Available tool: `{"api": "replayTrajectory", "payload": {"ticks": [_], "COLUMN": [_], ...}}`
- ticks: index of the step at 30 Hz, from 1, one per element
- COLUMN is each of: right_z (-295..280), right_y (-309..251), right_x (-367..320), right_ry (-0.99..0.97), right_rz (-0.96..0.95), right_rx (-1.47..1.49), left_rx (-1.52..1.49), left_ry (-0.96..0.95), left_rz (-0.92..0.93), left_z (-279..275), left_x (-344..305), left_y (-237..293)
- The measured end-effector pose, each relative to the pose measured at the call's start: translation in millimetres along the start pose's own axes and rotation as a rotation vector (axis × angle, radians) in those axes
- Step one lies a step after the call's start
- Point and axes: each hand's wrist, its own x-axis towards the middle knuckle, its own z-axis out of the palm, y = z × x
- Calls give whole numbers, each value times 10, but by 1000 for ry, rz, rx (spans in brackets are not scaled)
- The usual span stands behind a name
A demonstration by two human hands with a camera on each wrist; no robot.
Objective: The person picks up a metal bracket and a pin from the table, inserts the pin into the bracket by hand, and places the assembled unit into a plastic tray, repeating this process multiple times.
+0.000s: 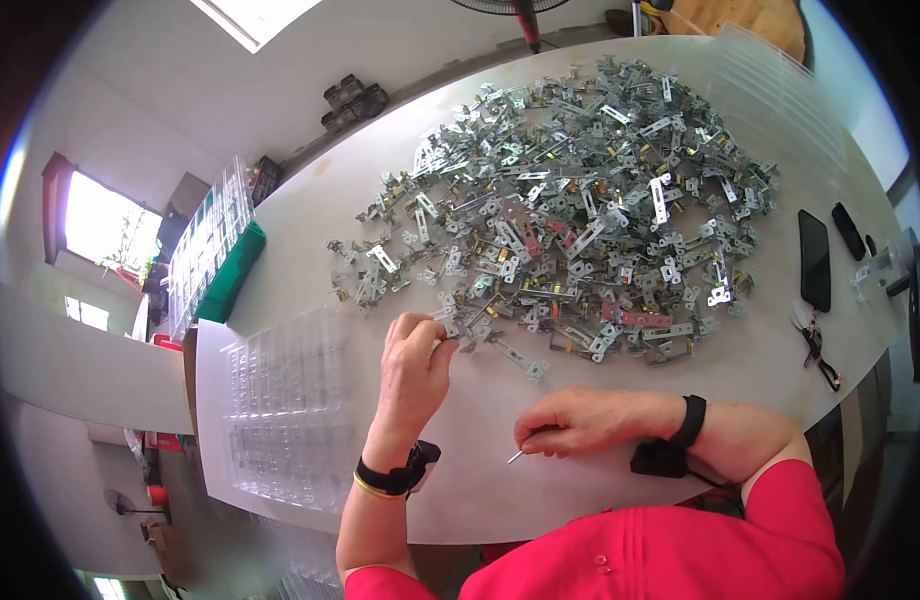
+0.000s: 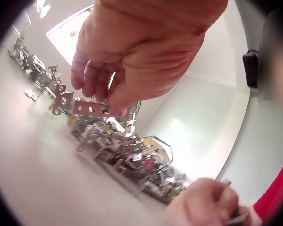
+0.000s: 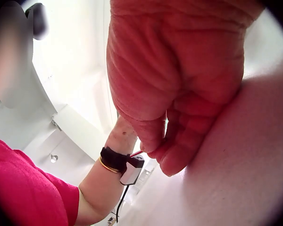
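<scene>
Table (image 1: 470, 505): white and wide, its near edge along the person's red shirt (image 1: 660, 560).
Heap (image 1: 580, 215): silver metal pieces, a few red, spread over the middle of the table.
Tray (image 1: 290, 405): clear moulded plastic, lying on the table's left side.
Left hand (image 1: 417, 360): thumb and fingers pinch a bracket (image 2: 84, 108) at the heap's near left edge, with the tray to its left.
Right hand (image 1: 580, 420): fingers curled around a rod (image 1: 515, 457), nearer the body, well apart from the bracket.
Phone (image 1: 814, 260): dark, right of the heap.
Pliers (image 1: 813, 345): just below the phone, handles toward the person.
Bracket: long axis almost level in the left wrist view, dipping slightly rightward; the broad, holed end points left, the other sits under the thumb.
Loose bracket (image 1: 517, 356): at the heap's near edge, between the hands.
Rod: thin; its pale tip points left and toward the body.
</scene>
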Motion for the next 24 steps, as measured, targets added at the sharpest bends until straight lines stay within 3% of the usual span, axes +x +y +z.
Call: {"api": "replayTrajectory", "payload": {"ticks": [2,5,9,11,14,17,22,24], "right_z": [-6,9,17,15,8,9,44,18], "right_y": [9,52,67,47,31,63,51,-135], "right_x": [-1,-6,-4,-30,-13,5,-14,-76], "right_ry": [-11,-7,-8,-9,-17,-64,15,67], "right_rz": [1,-37,-71,-48,-39,-2,-164,-114], "right_rx": [11,-6,0,18,48,51,-12,60], "left_rx": [-146,-901,-1121,-1521,-1710,-1712,-1669,-1570], "left_ry": [-26,-203,-242,-206,-190,-206,-224,-270], "left_rz": [-54,-369,-300,-401,-453,-480,-458,-402], "left_z": [-64,-158,-17,83,197,335,417,392], "left_x": [22,66,158,190,233,199,196,216], "left_y": [118,283,230,189,137,93,156,218]}}
